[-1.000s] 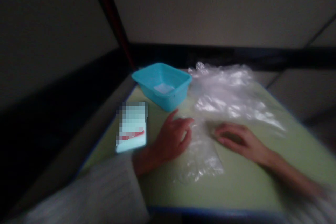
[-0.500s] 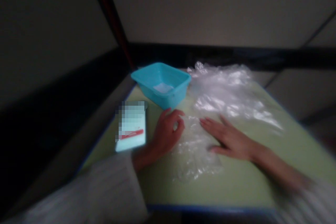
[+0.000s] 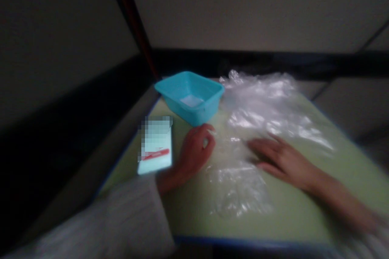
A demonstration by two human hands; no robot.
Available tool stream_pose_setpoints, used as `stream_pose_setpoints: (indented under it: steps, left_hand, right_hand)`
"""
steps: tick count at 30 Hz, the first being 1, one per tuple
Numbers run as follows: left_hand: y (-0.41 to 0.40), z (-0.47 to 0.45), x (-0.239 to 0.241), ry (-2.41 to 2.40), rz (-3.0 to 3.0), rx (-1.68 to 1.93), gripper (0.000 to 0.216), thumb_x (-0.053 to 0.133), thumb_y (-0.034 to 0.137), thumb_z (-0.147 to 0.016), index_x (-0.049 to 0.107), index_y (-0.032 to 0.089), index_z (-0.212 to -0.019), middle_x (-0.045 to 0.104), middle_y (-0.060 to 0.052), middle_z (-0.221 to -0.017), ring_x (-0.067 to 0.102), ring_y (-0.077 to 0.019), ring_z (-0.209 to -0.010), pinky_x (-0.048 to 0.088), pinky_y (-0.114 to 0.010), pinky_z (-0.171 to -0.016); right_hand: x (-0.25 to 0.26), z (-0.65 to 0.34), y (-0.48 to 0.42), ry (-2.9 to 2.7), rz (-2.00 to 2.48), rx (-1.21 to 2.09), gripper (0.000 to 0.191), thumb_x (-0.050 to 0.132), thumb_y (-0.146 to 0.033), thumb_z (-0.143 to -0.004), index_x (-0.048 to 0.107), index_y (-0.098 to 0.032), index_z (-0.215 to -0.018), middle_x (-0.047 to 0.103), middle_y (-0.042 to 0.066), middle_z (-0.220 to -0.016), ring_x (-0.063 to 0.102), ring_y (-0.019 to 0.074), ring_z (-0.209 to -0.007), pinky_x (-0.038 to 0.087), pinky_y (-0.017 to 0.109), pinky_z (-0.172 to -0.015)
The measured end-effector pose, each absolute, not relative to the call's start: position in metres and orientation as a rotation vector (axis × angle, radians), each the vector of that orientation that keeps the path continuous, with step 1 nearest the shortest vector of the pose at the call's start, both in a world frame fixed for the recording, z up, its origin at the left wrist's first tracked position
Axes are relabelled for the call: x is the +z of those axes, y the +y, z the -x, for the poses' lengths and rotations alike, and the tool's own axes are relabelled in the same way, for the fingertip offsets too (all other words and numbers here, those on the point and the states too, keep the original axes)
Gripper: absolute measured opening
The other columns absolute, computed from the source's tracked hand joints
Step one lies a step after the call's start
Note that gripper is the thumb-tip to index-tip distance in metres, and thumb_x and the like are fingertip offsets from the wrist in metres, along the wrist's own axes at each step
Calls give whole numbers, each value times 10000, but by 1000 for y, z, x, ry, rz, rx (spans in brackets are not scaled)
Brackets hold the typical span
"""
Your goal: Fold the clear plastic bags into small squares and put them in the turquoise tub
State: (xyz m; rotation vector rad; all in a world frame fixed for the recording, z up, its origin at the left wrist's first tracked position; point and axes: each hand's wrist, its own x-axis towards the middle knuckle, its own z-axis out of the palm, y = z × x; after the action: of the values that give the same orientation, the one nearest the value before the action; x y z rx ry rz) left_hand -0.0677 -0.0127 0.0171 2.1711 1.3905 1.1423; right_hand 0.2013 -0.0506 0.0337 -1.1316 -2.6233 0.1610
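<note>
A clear plastic bag (image 3: 237, 182) lies flat on the pale green table (image 3: 288, 214) in front of me. My left hand (image 3: 194, 151) pinches the bag's upper left corner, fingers curled together. My right hand (image 3: 281, 158) lies flat on the bag's right side with fingers stretched out, pressing it down. The picture is dim and blurred.
A turquoise plastic tub (image 3: 190, 97) stands at the back of the table with something white inside. A heap of clear plastic bags (image 3: 270, 105) lies to its right. A light blue booklet with a red pen (image 3: 154, 149) lies at the left edge. Dark walls surround the table.
My right hand slid across the bag toward the left, then back to the right. My left hand closed into a pinch on the bag's corner and moved slightly up.
</note>
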Motion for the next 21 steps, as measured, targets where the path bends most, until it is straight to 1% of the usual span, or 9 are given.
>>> stream_pose_setpoints:
  steps: [4, 6, 9, 11, 12, 14, 17, 19, 21]
  left_hand:
    - [-15, 68, 17, 1404, -2161, 1109, 172, 476, 155, -819, 538, 188, -976, 659, -11, -790, 624, -157, -747, 480, -285, -672]
    - [-15, 67, 18, 1351, -2138, 1140, 142, 474, 160, -817, 547, 185, -936, 656, -12, -802, 619, -154, -766, 484, -292, -702]
    - [-15, 62, 22, 1094, -1998, 1135, 99, 470, 185, -825, 567, 174, -839, 656, -40, -883, 622, -161, -853, 498, -293, -739]
    - [-17, 58, 26, 885, -1813, 1026, 116, 465, 210, -838, 570, 162, -833, 664, -60, -907, 638, -166, -860, 515, -291, -725]
    - [-18, 56, 29, 805, -1708, 961, 120, 465, 223, -843, 564, 155, -849, 670, -67, -905, 650, -168, -849, 523, -294, -716]
    - [-22, 52, 32, 711, -1524, 843, 122, 466, 239, -851, 540, 149, -890, 682, -82, -907, 668, -178, -846, 533, -315, -732]
    - [-29, 49, 31, 683, -1386, 740, 126, 452, 239, -868, 506, 164, -953, 695, -89, -925, 679, -188, -875, 528, -355, -797]
    - [-33, 47, 27, 695, -1351, 690, 135, 438, 239, -881, 483, 185, -996, 702, -72, -904, 683, -184, -868, 525, -364, -811]
    - [-35, 47, 22, 700, -1337, 658, 142, 445, 235, -882, 465, 197, -1017, 702, -53, -879, 685, -182, -860, 524, -360, -806]
  right_hand:
    - [31, -201, -46, -2538, 1239, 133, 438, 461, -417, -922, 505, -173, -1284, 627, 146, -1195, 602, 290, -1060, 374, 579, -986]
    - [31, -200, -46, -2489, 1225, 175, 370, 470, -391, -920, 561, -187, -1215, 651, 131, -1144, 616, 286, -1027, 402, 565, -962]
    - [36, -196, -52, -2413, 1103, 398, 282, 458, -328, -932, 593, -211, -1150, 657, 98, -1132, 611, 254, -1044, 465, 469, -919]
    - [39, -190, -56, -2318, 1039, 606, 249, 437, -304, -945, 602, -231, -1117, 663, 73, -1109, 618, 221, -1019, 504, 385, -856]
    - [41, -187, -58, -2256, 1024, 711, 236, 429, -304, -950, 608, -238, -1090, 673, 62, -1068, 629, 204, -976, 515, 352, -817]
    - [41, -181, -61, -2122, 1011, 904, 222, 419, -324, -957, 615, -233, -1009, 681, 46, -952, 637, 178, -871, 518, 313, -752]
    - [38, -173, -62, -1957, 985, 1135, 272, 404, -393, -958, 578, -206, -864, 649, 38, -803, 611, 162, -760, 503, 298, -689]
    - [34, -170, -62, -1890, 962, 1235, 310, 400, -439, -951, 535, -205, -800, 621, 31, -755, 584, 155, -714, 487, 293, -660]
    - [31, -170, -61, -1863, 943, 1293, 314, 408, -453, -946, 505, -207, -777, 597, 22, -731, 559, 146, -688, 468, 283, -641]
